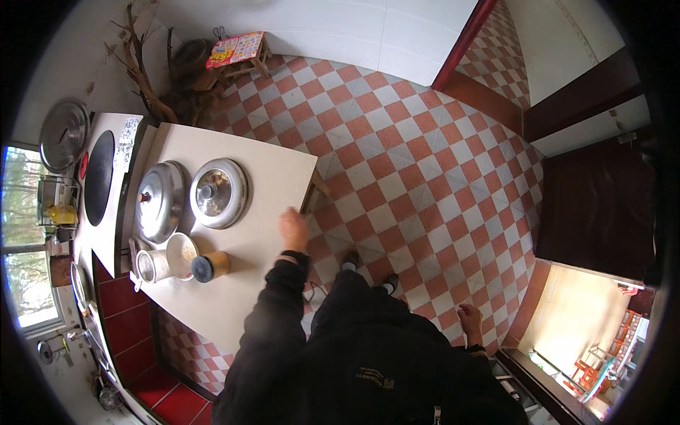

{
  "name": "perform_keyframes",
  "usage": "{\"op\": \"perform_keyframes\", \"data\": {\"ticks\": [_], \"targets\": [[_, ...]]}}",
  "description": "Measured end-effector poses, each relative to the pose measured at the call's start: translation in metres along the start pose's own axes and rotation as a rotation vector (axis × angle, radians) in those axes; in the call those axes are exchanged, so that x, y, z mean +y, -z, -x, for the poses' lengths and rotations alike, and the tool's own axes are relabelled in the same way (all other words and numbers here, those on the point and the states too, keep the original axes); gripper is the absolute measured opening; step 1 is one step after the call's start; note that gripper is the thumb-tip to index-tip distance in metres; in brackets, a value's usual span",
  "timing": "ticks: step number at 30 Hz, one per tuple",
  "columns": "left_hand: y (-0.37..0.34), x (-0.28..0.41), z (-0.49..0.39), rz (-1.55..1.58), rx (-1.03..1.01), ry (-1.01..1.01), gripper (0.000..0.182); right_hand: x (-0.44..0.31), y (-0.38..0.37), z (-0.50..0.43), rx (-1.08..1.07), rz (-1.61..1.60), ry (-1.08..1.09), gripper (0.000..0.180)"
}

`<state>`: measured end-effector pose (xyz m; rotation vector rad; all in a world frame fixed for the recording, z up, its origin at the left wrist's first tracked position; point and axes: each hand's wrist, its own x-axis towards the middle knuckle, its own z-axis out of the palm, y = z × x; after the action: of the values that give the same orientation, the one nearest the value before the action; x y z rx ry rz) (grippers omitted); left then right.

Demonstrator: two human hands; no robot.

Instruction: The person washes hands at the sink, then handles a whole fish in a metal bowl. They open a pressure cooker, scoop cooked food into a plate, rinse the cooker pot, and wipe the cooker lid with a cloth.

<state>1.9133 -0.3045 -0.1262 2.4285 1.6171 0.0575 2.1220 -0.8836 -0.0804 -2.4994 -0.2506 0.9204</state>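
My left hand (294, 229) is blurred at the right edge of a pale tabletop (271, 175); its fingers cannot be made out. My right hand (470, 320) hangs low at my side over the tiled floor, fingers loosely bent and apart, nothing seen in it. On the table, left of my left hand, stands a jar (218, 264) with a dark lid and yellowish body. Beside the jar are a pale bowl (182, 255) and a whitish mug-like container (154, 265). Farther back sit a round metal lid with a knob (223, 194) and a larger domed metal lid (159, 204).
A stove counter with a black round wok or cover (100, 178) adjoins the table. Dry branches (141, 79) and a small wooden stool (239, 50) stand by the far wall. Red-and-white checkered floor (404, 175) stretches to a dark door (592, 212) and an open doorway (574, 308).
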Motion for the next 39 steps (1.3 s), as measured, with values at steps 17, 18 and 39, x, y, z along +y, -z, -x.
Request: {"op": "perform_keyframes", "data": {"ticks": [17, 18, 39], "targets": [[0.191, 0.167, -0.178, 0.094, 0.667, 0.207, 0.075, 0.01, 0.02, 0.047, 0.278, -0.152, -0.132, 0.03], [0.189, 0.165, -0.184, 0.135, 0.723, 0.119, 0.076, 0.012, 0.019, 0.052, 0.282, -0.1, -0.128, 0.03], [-0.023, 0.305, -0.07, 0.405, -0.349, -0.958, 0.015, 0.008, -0.038, 0.145, 0.469, -0.116, -0.327, 0.027]]}}
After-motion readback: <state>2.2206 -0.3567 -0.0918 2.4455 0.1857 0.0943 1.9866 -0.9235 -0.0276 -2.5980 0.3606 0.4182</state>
